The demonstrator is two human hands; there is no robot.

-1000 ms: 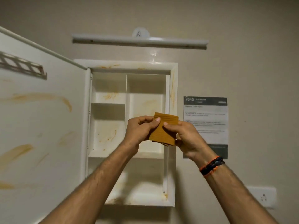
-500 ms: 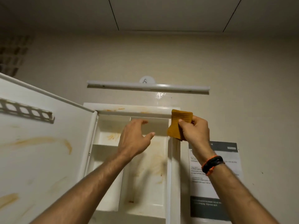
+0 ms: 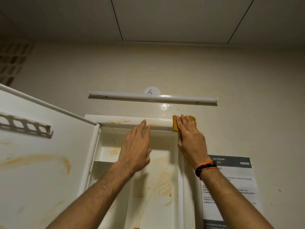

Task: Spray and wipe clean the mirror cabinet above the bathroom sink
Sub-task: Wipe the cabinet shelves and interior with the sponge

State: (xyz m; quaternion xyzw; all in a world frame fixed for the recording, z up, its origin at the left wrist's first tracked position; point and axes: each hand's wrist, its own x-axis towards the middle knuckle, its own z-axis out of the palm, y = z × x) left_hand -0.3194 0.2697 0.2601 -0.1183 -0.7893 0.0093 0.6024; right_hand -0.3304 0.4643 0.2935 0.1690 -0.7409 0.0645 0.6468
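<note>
The white mirror cabinet [image 3: 137, 179] hangs open on a cream wall, its white door [image 3: 41, 162] swung out to the left with brownish-orange smears across the inner face. Similar smears mark the cabinet's back panel, a small upper shelf and the top frame edge.

The right hand [image 3: 189, 138] presses a folded mustard-yellow cleaning cloth [image 3: 175, 125] against the upper right corner of the cabinet's top frame; the fingers lie flat over the cloth and it cannot be told whether the thumb curls round it. A black and orange braided wristband [image 3: 205, 168] circles that wrist. The left hand [image 3: 137, 149] is released, fingers straight and loosely spread, its fingertips touching the top frame edge near the middle and holding nothing.

Above the cabinet runs a long white tube light fitting [image 3: 153, 96], with a round white sticker [image 3: 151, 91] behind it bearing a handwritten mark that may be a "6" or an "A". To the right of the cabinet, a printed paper notice [image 3: 237, 187] is stuck to the wall; its dark header reads "BATHROOM", while the smaller text below is too blurred to read.
</note>
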